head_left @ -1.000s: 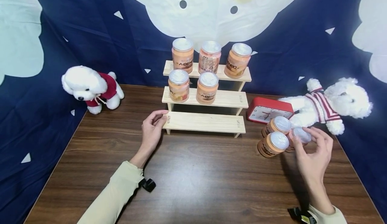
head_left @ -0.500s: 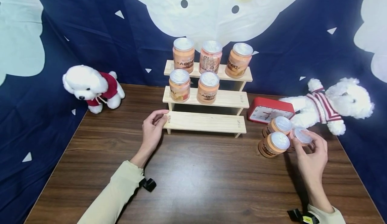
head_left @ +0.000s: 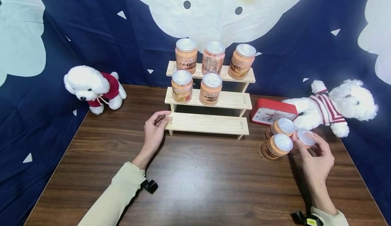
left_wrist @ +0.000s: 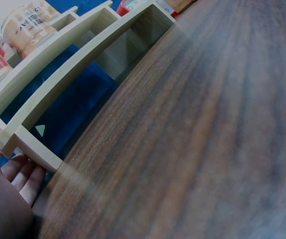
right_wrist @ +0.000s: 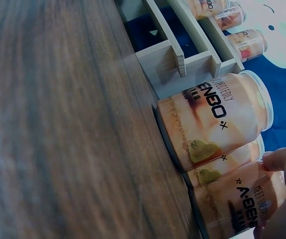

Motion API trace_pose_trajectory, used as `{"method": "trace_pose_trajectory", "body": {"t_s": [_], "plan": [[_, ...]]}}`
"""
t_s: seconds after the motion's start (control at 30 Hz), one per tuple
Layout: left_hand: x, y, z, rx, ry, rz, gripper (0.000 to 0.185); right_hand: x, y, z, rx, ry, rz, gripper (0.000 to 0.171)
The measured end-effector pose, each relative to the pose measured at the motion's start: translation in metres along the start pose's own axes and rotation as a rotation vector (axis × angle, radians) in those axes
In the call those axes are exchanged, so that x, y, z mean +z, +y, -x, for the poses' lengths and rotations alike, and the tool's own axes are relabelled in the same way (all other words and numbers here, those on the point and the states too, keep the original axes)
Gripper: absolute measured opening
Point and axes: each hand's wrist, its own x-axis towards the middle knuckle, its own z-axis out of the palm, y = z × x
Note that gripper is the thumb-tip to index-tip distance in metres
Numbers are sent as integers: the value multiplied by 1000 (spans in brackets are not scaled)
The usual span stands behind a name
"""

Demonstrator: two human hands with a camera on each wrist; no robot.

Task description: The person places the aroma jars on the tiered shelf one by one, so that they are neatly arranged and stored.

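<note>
A three-step wooden display stand (head_left: 207, 122) stands mid-table, with three orange jars (head_left: 212, 58) on its top step and two jars (head_left: 210, 88) on the middle step. My left hand (head_left: 154, 131) grips the left end of its bottom step, fingers curled by the end leg in the left wrist view. Three more jars with silvery lids cluster on the table to the right: a front jar (head_left: 273, 148), a back jar (head_left: 279, 127) and a right jar (right_wrist: 232, 204). My right hand (head_left: 317, 161) holds that right jar near its lid, thumb and fingers on opposite sides.
A red alarm clock (head_left: 273, 111) stands right behind the jar cluster. Beside it lies a white plush dog (head_left: 327, 105) in a striped shirt. Another plush dog (head_left: 94, 88) sits at the back left. A dark blue cloth (head_left: 128, 49) hangs behind the brown table (head_left: 195, 185).
My right hand has moved slightly left and closed its fingers around the right jar. My left hand stays on the stand's bottom step.
</note>
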Motion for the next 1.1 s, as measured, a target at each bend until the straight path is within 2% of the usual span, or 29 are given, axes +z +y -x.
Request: {"method": "trace_pose_trajectory", "body": {"t_s": [0.43,0.57,0.67,0.8,0.93,1.1], "plan": [[0,-1,0,-5,-5,-10,22,-2,1,-2,-14,104,-66,36],[0,0,-1,-8,-6,-15,21,-4,-2,-4,-54,123,-84,35],[0,0,-1,-6,-2,-14,21,-4,-9,-4,-80,151,-133,35],[0,-1,-2,-4,-2,-9,21,0,-30,-2,-97,214,-221,34],[0,-1,-2,-2,-4,-6,21,2,-49,0,-147,254,-349,35],[0,-1,-1,-4,-2,-4,21,1,-64,1,-180,301,-358,35]]}}
